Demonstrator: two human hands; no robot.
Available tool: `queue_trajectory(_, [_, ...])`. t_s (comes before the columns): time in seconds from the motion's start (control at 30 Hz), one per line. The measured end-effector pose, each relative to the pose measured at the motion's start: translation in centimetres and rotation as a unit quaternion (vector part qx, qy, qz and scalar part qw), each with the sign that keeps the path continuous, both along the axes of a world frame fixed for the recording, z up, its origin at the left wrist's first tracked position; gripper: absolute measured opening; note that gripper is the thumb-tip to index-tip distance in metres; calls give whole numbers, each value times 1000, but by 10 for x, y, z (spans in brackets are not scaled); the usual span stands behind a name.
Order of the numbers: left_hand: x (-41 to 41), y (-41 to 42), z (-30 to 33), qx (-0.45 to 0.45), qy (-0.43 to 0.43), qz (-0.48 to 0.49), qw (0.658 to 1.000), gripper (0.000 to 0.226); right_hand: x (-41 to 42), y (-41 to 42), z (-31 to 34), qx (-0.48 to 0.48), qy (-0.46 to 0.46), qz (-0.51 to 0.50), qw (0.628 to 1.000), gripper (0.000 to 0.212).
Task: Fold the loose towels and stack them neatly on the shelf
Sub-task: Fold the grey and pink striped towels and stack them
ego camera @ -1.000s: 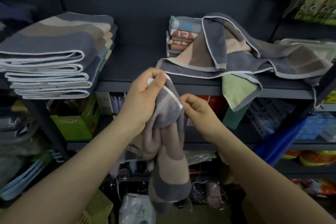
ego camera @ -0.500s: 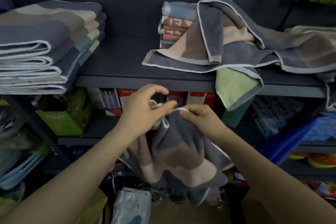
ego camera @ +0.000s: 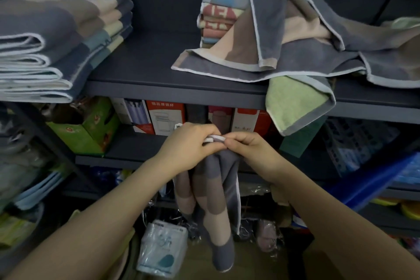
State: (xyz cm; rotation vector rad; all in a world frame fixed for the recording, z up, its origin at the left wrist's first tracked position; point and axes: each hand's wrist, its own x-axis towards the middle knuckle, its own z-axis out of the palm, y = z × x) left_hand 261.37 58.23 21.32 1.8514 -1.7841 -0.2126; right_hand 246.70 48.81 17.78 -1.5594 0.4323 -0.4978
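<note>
A grey, brown and beige towel (ego camera: 216, 200) hangs in front of me below the dark shelf (ego camera: 159, 86). My left hand (ego camera: 188, 145) and my right hand (ego camera: 247, 150) pinch its white-edged top corners together, fingertips touching. On the shelf's left stands a stack of folded towels (ego camera: 56, 41). Loose grey towels (ego camera: 295, 36) lie crumpled on the shelf's right, and a green towel (ego camera: 295, 102) droops over the edge. A small pile of folded red and blue cloths (ego camera: 218, 13) sits behind them.
Bare shelf board lies between the folded stack and the loose towels. Boxes (ego camera: 163, 116) and a green carton (ego camera: 88, 129) fill the lower shelf. A wrapped packet (ego camera: 161, 250) rests on the floor and blue plastic crates (ego camera: 363, 143) stand at right.
My hands dropped below the shelf edge and came together, bringing the towel's top corners into one pinch. The towel now hangs narrower and longer.
</note>
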Motion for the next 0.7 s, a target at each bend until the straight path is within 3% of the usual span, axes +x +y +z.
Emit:
queue_trajectory(0.13, [6, 2, -4, -53, 42, 32, 997, 10, -5, -9, -18, 22, 80, 51, 995, 9])
queue_trajectory(0.23, [13, 3, -3, -130, 169, 88, 973, 20, -11, -18, -36, -14, 165, 45, 985, 32])
queue_trajectory(0.33, [22, 1, 1, -217, 324, 173, 904, 31, -21, -27, -47, -60, 200, 14, 978, 22])
queue_trajectory(0.43, [32, -1, 6, -272, 468, 255, 801, 33, -33, -36, -52, -63, 215, -37, 974, 9])
queue_trajectory(0.5, [37, -4, 4, -292, 545, 275, 736, 32, -40, -41, -52, -67, 223, -64, 970, 12])
queue_trajectory(0.53, [36, -5, 2, -288, 536, 289, 739, 29, -42, -42, -50, -67, 228, -76, 968, 19])
queue_trajectory(0.57, [33, -6, -1, -276, 481, 298, 777, 23, -43, -42, -48, -67, 237, -86, 966, 26])
queue_trajectory(0.63, [23, -8, -10, -214, 283, 272, 894, 3, -42, -40, -41, -62, 250, -87, 962, 34])
queue_trajectory(0.7, [13, -11, -23, -130, 96, 210, 964, 38, -36, -33, -36, -76, 268, -66, 958, 30])
